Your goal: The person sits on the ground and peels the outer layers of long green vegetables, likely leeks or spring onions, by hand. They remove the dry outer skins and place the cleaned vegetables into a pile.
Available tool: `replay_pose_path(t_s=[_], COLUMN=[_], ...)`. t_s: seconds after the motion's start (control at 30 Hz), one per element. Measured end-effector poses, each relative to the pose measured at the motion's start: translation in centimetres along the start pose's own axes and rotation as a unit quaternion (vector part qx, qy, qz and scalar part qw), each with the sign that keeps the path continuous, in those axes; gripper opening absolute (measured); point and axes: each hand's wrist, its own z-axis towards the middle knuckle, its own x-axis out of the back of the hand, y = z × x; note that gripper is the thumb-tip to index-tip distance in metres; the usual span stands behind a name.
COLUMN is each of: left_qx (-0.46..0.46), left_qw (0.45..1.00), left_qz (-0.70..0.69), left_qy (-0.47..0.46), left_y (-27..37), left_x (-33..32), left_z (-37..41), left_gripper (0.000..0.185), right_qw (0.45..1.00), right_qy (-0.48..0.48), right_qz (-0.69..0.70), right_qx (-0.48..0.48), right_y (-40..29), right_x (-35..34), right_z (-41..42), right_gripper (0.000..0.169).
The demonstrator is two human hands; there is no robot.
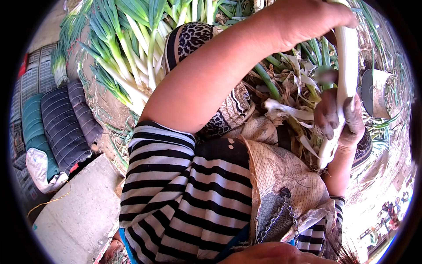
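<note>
A long white leek (347, 59) stands nearly upright at the right, its root end down and tilted slightly left. My left hand (316, 19) wraps around its upper part at the top edge of the view; the leek's top is cut off. Lower down, my right hand (352, 122) grips the shank just above the roots, with darkened fingers on both sides. Beneath and left of the hands lie peeled, dry leek leaves (293, 89) with some green stalks. Leeks with green tops (132, 56) lie in a pile at the upper left.
Rolled striped quilts (62, 125) lie at the left near a concrete slab (82, 204). A bundle of leeks (59, 67) is behind them. A round metal object (376, 94) is right of my right hand. A patterned cloth apron (290, 165) with a chain covers my front.
</note>
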Motion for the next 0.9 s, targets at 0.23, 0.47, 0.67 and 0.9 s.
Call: replay_pose_path(t_s=[0.23, 0.47, 0.67, 0.9], left_qx=[-0.048, 0.017, -0.034, -0.023], left_qw=[0.982, 0.924, 0.934, 0.932], left_qz=[-0.090, -0.228, -0.214, -0.175], left_qy=[0.161, 0.308, 0.284, 0.317], left_y=[-0.3, -0.8, -0.8, -0.8], left_x=[1.6, 5.0, 4.8, 5.3], left_z=[1.5, 1.2, 1.5, 1.5], left_gripper=[0.022, 0.023, 0.019, 0.021], right_qw=[0.999, 0.955, 0.796, 0.662], right_qy=[-0.026, 0.025, 0.110, 0.122], right_qz=[0.008, -0.285, -0.583, -0.689], right_qx=[-0.034, -0.081, 0.119, 0.268], right_y=[1.7, 3.4, 4.7, 4.2], right_x=[0.8, 0.4, 1.2, 0.5], right_z=[-2.1, -1.8, -1.3, -0.4], right_gripper=[0.055, 0.034, 0.046, 0.037])
